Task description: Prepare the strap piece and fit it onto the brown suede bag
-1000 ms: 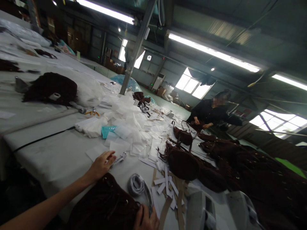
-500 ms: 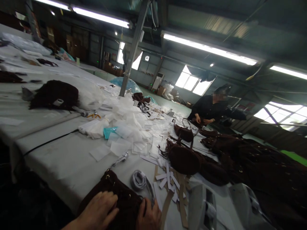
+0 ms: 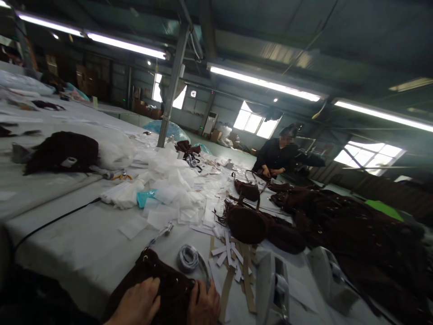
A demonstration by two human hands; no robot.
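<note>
A dark brown bag [image 3: 165, 275] with small gold-coloured metal rings along its top lies at the near edge of the table. My left hand [image 3: 137, 303] rests on its front with the fingers curled into the fabric. At the bag's right end, my right hand [image 3: 204, 303] is closed over the edge. A coiled strap [image 3: 188, 258], apparently wrapped in clear film, lies just behind the bag, and its tail runs down to my right hand. Another film-wrapped piece [image 3: 165, 230] extends from the bag's far left corner. The lower part of the bag is out of frame.
White paper sheets [image 3: 169, 180] are heaped mid-table. Brown and white strips [image 3: 237, 266] lie to the right, beside grey tape dispensers [image 3: 272, 289]. More brown bags [image 3: 246, 223] and a large dark pile [image 3: 338, 225] fill the right side. Across the table a person [image 3: 277, 153] handles something brown.
The camera view has turned, so the surroundings sit further left. Both my hands stay on the bag, with little visible change in their hold.
</note>
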